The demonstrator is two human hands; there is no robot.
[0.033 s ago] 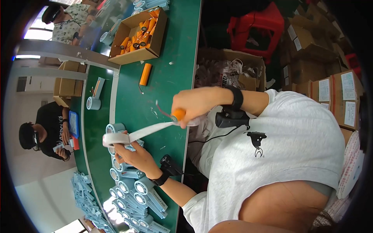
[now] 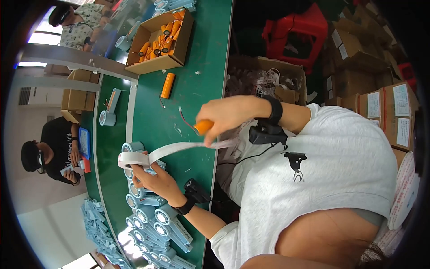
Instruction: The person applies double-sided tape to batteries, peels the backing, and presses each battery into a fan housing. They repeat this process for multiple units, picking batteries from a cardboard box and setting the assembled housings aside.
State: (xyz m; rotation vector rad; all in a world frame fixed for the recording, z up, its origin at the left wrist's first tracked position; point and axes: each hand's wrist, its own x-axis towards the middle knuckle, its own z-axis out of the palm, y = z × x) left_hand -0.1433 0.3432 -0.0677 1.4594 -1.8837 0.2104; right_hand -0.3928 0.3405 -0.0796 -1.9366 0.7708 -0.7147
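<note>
My left hand (image 2: 157, 183) grips a roll of white tape (image 2: 134, 158), with fingers through its core, above the light-blue handheld fans (image 2: 163, 215) grouped on the table. From the roll a strip of tape (image 2: 172, 147) runs in a slack curve to the fingertips of my right hand (image 2: 230, 115). That hand is closed around an orange cylindrical battery (image 2: 204, 127), whose thin wires with a white plug stick out toward the table. The fingers partly cover the battery. Another orange battery (image 2: 168, 86) with a wire lies on the green table (image 2: 197, 85).
An open cardboard box (image 2: 181, 49) of orange batteries stands on the table. Beside the table edge are a carton of scraps (image 2: 268, 80) and a red stool (image 2: 298, 36). Stacked cartons (image 2: 385, 110) stand behind me. Two people work across the table. One fan (image 2: 109, 114) lies beyond the rail.
The taut tape strip has gone slack and curved. My right hand has turned the battery, so more of its side shows. My left hand and the roll have barely moved.
</note>
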